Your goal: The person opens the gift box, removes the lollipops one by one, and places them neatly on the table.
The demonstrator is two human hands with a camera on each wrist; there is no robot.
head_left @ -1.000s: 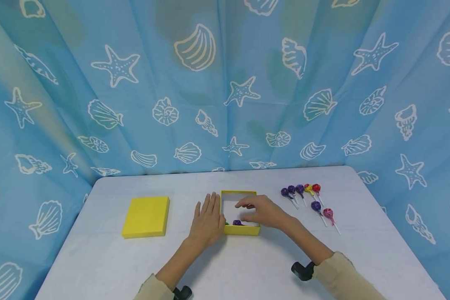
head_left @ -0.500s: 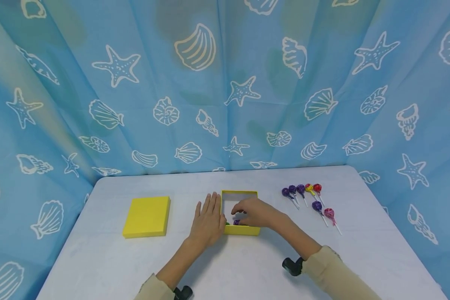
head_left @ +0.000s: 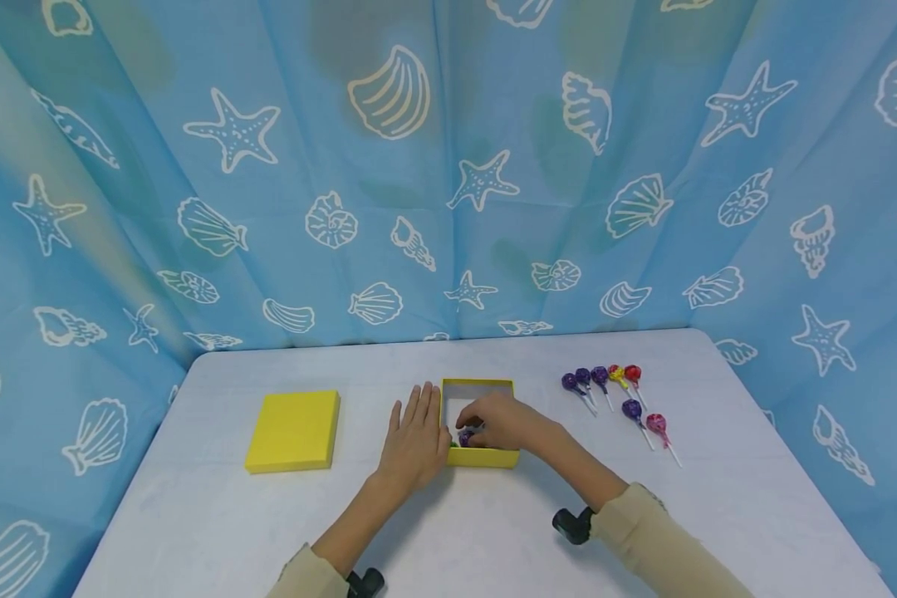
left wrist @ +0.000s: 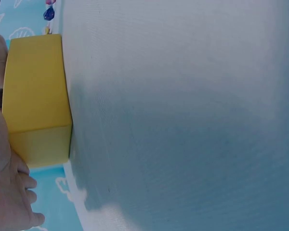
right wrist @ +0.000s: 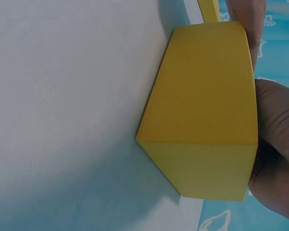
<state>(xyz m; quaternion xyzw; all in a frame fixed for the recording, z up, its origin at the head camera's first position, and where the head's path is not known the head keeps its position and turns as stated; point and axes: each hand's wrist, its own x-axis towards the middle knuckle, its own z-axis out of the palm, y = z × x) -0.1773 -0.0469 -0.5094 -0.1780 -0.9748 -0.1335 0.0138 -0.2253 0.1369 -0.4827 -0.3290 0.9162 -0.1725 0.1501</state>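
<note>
An open yellow box [head_left: 478, 384] sits mid-table. My left hand [head_left: 414, 438] lies flat on the table with straight fingers, against the box's left wall. My right hand [head_left: 489, 422] reaches into the box, its curled fingers pinching a purple lollipop [head_left: 465, 437] at the near left corner; something green shows beside it. In the left wrist view the box [left wrist: 36, 96] fills the left side, with my left hand [left wrist: 9, 192] below it. The right wrist view shows the box's outer wall [right wrist: 207, 120] close up and my right hand [right wrist: 277, 168] over its rim.
The yellow lid [head_left: 293, 430] lies flat to the left of the box. Several lollipops [head_left: 601, 379], purple, red and pink, lie on the table to the right. A blue curtain with shells and starfish [head_left: 448, 166] surrounds the white table [head_left: 493, 531].
My right hand has come down from above the box into it, and its fingers have curled onto the purple lollipop, which shifted slightly left. The left hand has stayed put.
</note>
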